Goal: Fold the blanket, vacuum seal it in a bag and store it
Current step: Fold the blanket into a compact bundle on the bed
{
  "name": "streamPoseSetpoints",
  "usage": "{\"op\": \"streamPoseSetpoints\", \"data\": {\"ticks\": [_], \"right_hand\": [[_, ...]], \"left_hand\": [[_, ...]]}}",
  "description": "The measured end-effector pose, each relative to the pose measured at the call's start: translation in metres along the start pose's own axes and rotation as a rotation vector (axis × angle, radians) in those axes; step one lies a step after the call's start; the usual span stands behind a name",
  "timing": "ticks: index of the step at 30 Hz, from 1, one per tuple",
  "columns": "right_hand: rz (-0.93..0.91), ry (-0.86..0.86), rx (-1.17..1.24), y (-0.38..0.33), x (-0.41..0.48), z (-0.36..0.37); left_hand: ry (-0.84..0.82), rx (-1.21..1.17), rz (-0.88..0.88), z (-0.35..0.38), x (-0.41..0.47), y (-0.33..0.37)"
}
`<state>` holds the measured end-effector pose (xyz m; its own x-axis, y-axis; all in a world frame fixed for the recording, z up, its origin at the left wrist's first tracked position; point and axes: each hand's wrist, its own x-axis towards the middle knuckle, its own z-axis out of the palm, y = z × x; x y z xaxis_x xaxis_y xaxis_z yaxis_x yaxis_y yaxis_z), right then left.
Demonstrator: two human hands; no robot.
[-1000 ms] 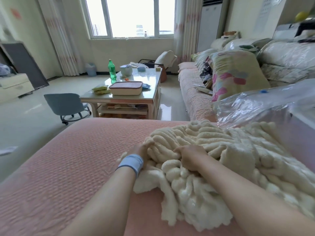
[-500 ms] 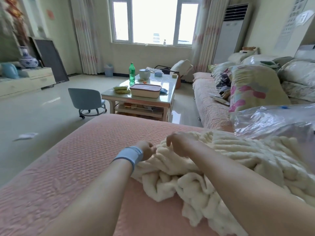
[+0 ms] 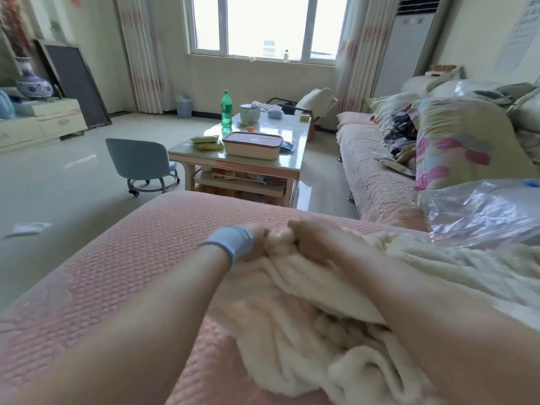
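Blanket (image 3: pixel 306 317), cream and thickly ribbed, lies rumpled on the pink sofa cover (image 3: pixel 131 258) beside the clear plastic bag (image 3: pixel 482 211), and we grip one bunched edge in our hands, left hand (image 3: pixel 257 241) and right hand (image 3: pixel 314 239) curled round it nearly touching, closer together than half a second ago.

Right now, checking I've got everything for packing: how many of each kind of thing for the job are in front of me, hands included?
cream blanket: 1
clear plastic bag: 1
hands: 2, the left hand and the right hand, both gripping the cream blanket
Total: 4
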<state>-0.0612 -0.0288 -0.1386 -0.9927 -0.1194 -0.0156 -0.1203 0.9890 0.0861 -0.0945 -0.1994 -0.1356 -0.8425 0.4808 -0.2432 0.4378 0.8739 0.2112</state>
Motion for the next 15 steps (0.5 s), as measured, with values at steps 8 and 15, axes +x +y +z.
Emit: {"op": "streamPoseSetpoints", "data": {"ticks": [8,15], "right_hand": [[0.186,0.12,0.496,-0.045,0.075,-0.023],[0.041,-0.067,0.273,-0.06,0.037,0.005]], "left_hand": [[0.511,-0.137,-0.203,-0.065,0.009,-0.054],[0.311,-0.138,-0.2,0.003,-0.024,-0.064]]}}
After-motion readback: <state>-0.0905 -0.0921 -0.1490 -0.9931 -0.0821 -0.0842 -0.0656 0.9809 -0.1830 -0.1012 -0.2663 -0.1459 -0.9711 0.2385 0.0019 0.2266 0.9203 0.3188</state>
